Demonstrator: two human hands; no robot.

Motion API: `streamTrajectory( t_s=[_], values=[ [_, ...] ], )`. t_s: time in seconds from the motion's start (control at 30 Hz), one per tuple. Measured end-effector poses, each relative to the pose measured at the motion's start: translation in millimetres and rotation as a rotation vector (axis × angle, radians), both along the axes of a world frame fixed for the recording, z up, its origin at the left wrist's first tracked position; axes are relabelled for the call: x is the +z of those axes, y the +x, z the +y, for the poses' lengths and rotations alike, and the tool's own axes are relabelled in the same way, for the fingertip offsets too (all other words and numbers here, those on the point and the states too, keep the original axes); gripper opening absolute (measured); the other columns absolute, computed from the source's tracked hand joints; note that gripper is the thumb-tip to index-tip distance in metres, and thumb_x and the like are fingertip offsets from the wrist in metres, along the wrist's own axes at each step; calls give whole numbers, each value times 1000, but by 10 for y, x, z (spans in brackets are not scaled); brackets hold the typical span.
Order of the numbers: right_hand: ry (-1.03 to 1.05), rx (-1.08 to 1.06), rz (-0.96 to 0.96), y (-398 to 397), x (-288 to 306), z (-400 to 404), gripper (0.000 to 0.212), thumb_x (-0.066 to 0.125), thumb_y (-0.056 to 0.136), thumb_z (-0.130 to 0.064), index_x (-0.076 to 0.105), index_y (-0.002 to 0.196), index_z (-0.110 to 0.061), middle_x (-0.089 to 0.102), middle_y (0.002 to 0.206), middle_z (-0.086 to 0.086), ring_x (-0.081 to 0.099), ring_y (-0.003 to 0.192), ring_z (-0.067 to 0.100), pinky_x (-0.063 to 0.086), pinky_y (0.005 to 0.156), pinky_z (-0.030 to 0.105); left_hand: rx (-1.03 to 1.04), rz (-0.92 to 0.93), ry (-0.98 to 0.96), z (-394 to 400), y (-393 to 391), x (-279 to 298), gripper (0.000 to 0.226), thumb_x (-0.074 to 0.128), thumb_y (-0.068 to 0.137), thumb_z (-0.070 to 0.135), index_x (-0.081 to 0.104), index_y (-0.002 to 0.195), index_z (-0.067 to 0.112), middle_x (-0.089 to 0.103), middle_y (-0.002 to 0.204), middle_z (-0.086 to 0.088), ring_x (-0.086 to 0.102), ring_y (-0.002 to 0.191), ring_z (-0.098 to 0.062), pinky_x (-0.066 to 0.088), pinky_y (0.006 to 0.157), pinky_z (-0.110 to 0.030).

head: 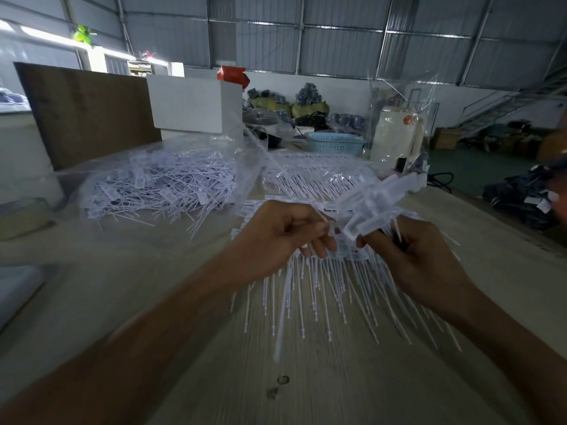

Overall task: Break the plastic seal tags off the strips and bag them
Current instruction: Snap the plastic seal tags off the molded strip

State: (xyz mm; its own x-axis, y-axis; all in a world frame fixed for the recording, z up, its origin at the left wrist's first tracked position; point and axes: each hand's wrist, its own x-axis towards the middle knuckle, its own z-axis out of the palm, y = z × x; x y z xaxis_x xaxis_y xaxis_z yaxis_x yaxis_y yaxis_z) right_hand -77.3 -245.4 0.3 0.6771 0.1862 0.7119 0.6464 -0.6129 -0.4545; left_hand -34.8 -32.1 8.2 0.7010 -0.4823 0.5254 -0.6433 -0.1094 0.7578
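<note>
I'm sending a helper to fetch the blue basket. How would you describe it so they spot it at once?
Start at the long wooden table and look to its far end, right of the white box. The basket sits there beside a tall cream-coloured item in clear wrap. It is the only light blue thing there, with lattice cut-outs in its sides.

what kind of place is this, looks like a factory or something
Most likely a small warehouse or packing workshop. A corrugated metal roof on steel framing spans the hall, stuffed sacks pile up against the far wall, and the worktable holds a clear bag heaped with loose seal tags.
</note>
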Motion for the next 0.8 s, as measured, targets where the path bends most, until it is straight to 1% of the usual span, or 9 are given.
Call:
streamTrajectory(
  t_s=[0.07,0.13,0.2,0.27,0.33,0.43,0.53,0.67,0.8],
  values=[
    [3,13,47,23,-1,-20,33,53,99,-41,58,70,-27,50,58,-7,45,49,8,29,50,12,-42,11,-43,-5,-19,23,15,55,96,-3,70,99,0,73,83,-11,68,72,-18,53,64,-26],
    [-5,14,80,54,-9,-35,30,44,94,-45,56,71,-30,53,64,-4,50,56,8,32,55,12,-91,31,-66,-21,-50,44,19,54,96,-5,69,99,7,71,82,-11,65,71,-19,51,63,-27],
    [-100,-12,4,82,-6,-79,23,45,95,-35,55,75,-31,54,64,-8,52,62,0,34,57,8,-117,32,-31,4,-67,66,22,54,95,-4,69,97,11,70,81,-12,63,69,-18,49,61,-28],
    [-167,-104,-4,115,45,-198,22,50,99,-17,56,79,-22,53,70,-11,53,68,-4,36,59,6,-133,26,34,99,-52,95,20,55,96,1,72,100,11,70,80,-10,61,68,-16,47,60,-27],
    [-9,-147,117,124,126,-367,27,45,104,-13,55,79,-16,56,73,-4,57,69,-5,44,62,7,-91,13,92,220,-16,143,21,57,95,10,72,110,11,72,82,-3,62,70,-11,47,62,-23],
    [227,-92,252,74,183,-440,42,37,103,-39,57,77,-11,59,64,7,59,55,12,51,57,23,100,-125,208,283,35,157,27,60,95,17,70,119,17,70,92,11,66,81,-5,48,75,-20],
    [375,16,358,39,103,-210,38,43,96,-47,58,72,-21,45,53,-4,38,45,11,36,43,20,119,-174,250,165,-11,141,34,54,99,11,62,132,14,59,94,4,57,84,-9,44,81,-23],
    [508,185,532,41,13,68,34,57,86,-50,70,80,-19,34,53,-3,26,45,12,26,40,22,130,-294,303,31,-98,148,39,49,99,-1,59,135,13,59,107,-1,54,88,-3,38,75,-11],
    [440,264,637,-5,-14,137,43,63,82,-54,72,81,-11,28,51,1,22,44,14,22,43,25,166,-308,218,-50,-155,149,37,62,93,2,63,128,16,66,102,3,60,96,-4,49,84,-20]
  ],
)
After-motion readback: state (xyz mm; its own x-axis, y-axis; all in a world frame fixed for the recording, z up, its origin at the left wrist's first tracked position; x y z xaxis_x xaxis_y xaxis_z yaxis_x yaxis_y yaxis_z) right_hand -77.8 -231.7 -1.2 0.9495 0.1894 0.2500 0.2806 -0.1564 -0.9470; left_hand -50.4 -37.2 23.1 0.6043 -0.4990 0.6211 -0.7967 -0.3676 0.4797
